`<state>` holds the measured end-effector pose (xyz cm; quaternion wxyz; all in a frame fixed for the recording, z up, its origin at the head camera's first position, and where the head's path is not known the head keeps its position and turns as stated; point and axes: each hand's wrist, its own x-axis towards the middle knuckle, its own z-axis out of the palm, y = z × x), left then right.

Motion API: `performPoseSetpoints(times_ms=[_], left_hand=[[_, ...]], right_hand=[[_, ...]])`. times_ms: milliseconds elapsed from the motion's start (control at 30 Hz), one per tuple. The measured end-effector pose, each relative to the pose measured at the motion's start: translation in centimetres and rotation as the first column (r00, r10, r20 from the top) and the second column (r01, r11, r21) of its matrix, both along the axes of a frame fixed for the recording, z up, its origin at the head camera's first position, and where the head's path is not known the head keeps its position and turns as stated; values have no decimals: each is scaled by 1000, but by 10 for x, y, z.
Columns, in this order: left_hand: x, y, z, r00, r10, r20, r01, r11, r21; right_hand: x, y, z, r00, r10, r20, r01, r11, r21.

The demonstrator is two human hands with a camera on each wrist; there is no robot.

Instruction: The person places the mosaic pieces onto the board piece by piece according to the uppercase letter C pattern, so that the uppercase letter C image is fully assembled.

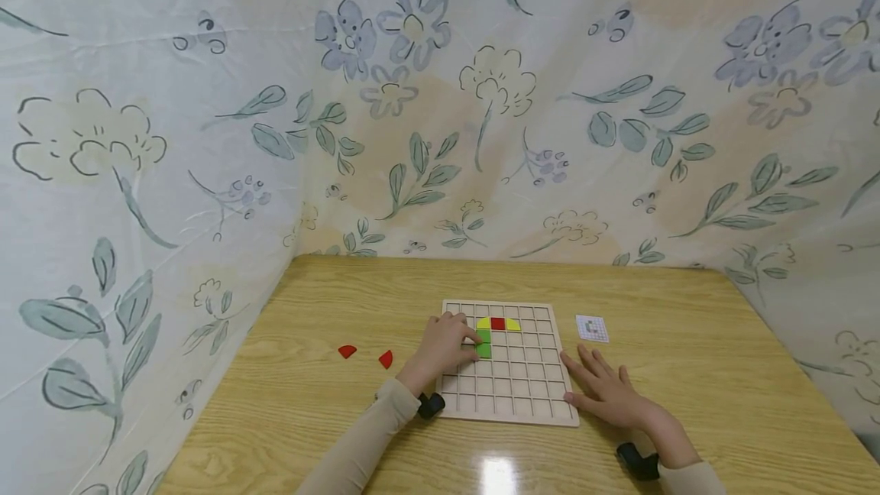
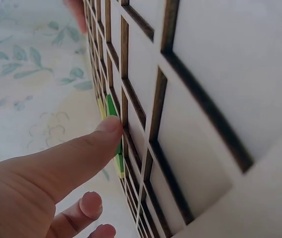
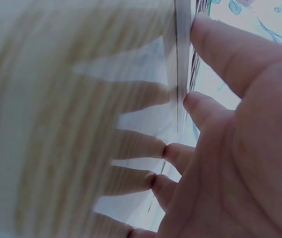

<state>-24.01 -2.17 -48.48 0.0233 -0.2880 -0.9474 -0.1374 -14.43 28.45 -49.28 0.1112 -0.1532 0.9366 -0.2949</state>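
Note:
A wooden grid board [image 1: 512, 389] lies on the table. Near its far edge a red square tile [image 1: 498, 324] sits between a left yellow rounded-corner tile [image 1: 483, 323] and a right one [image 1: 513, 325]. Below the left yellow tile are two green tiles, an upper [image 1: 484, 335] and a lower [image 1: 485, 352]. My left hand [image 1: 443, 346] reaches over the board's left side; in the left wrist view a fingertip [image 2: 112, 125] presses on the green, other fingertips standing apart from it. With fingers spread, my right hand [image 1: 608, 394] touches the board's right edge and holds nothing.
Two red wedge-shaped tiles, one farther left [image 1: 347, 351] and one nearer the board [image 1: 386, 359], lie on the wooden table [image 1: 275, 418]. A small printed card [image 1: 592, 328] with a grid pattern lies right of the board. Floral cloth [image 1: 440, 136] hangs behind the table.

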Motion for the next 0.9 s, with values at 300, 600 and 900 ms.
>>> performPoseSetpoints(times_ms=[300,600,900], left_hand=[[1,0,2,999,-5,39,4,999,40],[2,-2,1,998,-2,70,-5,996,89],[6,-16,3,992,39,123,-60,983,171]], right_hand=[[1,0,-2,1000,-6,-17,6,1000,10],[0,0,-3,1000,-7,-23,7,1000,13],[0,-1,0,1000,-9,-25,10,999,32]])
